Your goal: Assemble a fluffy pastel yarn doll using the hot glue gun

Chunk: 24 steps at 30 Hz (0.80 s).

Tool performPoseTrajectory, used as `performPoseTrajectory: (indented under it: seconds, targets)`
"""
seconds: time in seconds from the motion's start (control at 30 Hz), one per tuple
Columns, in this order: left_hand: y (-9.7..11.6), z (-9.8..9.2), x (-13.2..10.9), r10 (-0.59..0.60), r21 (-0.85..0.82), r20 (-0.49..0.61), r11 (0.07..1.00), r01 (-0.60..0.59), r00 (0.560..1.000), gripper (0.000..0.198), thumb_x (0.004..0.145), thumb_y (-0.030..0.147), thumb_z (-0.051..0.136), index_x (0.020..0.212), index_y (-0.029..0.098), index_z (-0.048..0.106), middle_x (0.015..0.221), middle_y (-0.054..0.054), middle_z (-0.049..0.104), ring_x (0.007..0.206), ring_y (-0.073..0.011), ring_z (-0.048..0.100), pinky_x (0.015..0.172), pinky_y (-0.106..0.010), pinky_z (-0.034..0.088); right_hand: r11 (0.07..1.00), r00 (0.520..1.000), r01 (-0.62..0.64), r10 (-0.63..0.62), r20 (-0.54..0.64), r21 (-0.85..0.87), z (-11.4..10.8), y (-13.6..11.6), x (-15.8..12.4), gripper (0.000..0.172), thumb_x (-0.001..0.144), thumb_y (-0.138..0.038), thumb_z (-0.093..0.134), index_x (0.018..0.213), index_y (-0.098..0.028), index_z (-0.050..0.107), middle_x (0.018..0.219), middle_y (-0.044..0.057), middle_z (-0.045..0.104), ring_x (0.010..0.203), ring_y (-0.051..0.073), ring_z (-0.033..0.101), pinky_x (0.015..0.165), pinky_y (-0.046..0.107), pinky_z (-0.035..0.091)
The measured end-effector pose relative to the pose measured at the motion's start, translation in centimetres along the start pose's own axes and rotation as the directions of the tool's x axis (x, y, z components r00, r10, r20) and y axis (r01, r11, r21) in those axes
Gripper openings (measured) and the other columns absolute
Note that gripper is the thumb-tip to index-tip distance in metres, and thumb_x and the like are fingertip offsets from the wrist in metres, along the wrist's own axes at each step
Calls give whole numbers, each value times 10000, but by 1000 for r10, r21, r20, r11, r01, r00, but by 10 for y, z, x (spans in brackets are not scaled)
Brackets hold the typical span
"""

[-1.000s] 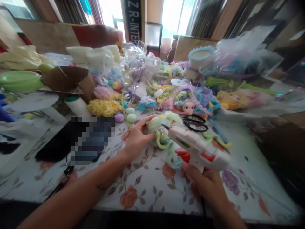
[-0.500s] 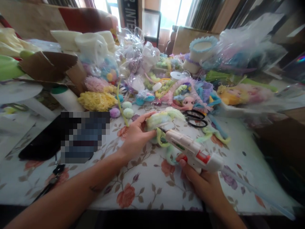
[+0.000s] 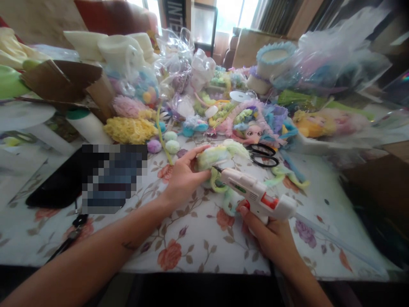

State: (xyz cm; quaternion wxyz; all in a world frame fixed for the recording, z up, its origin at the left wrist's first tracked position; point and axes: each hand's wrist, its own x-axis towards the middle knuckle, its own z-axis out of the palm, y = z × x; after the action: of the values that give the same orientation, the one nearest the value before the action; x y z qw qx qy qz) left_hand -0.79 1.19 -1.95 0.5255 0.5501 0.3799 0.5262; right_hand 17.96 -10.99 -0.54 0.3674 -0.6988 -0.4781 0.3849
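Observation:
My left hand pinches a fluffy pastel yarn piece of green, yellow and blue strands, holding it on the floral tablecloth. My right hand grips the handle of a white glue gun with a red trigger. Its nozzle touches the yarn piece just right of my left fingers. Loose yarn curls hang below the nozzle.
Black scissors lie just behind the glue gun. A doll head with pastel hair sits beyond them. Pom-poms, yellow yarn, plastic bags and foam shapes crowd the back. A dark blurred object lies at left.
The glue gun has slid slightly down and right with its nozzle staying at the yarn piece. The camera has tilted, shifting the scene a little. My left hand keeps its hold.

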Motion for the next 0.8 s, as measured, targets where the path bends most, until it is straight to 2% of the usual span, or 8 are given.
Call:
performPoseTrajectory:
  seconds: [0.2, 0.5, 0.8]
  targets:
    - [-1, -1, 0, 6, 3, 8, 1000, -6, 1000, 597, 725, 120, 772, 1301, 199, 638, 1310, -88, 692, 1235, -298, 624, 1035, -400, 516, 1000, 1000, 6, -6, 1, -25, -1, 2, 1, 383, 834, -525, 638, 627, -203, 608, 500, -13, 510, 457, 123, 424, 446, 261, 318]
    - [-3, -2, 0, 22, 10, 19, 1000, -23, 1000, 602, 737, 112, 764, 1317, 203, 630, 1325, -88, 682, 1249, -297, 612, 1050, -407, 507, 999, 999, -33, 33, 14, -9, -1, 4, 0, 386, 835, -536, 642, 647, -200, 618, 500, -12, 517, 429, 113, 405, 401, 246, 286]
    - [-3, -1, -1, 22, 5, 14, 1000, -22, 1000, 591, 733, 112, 765, 1302, 216, 641, 1315, -82, 686, 1243, -292, 615, 1051, -404, 504, 1000, 1000, 12, -12, 4, -24, -1, 4, 1, 369, 840, -504, 646, 640, -196, 607, 497, -19, 520, 432, 108, 422, 422, 248, 321]
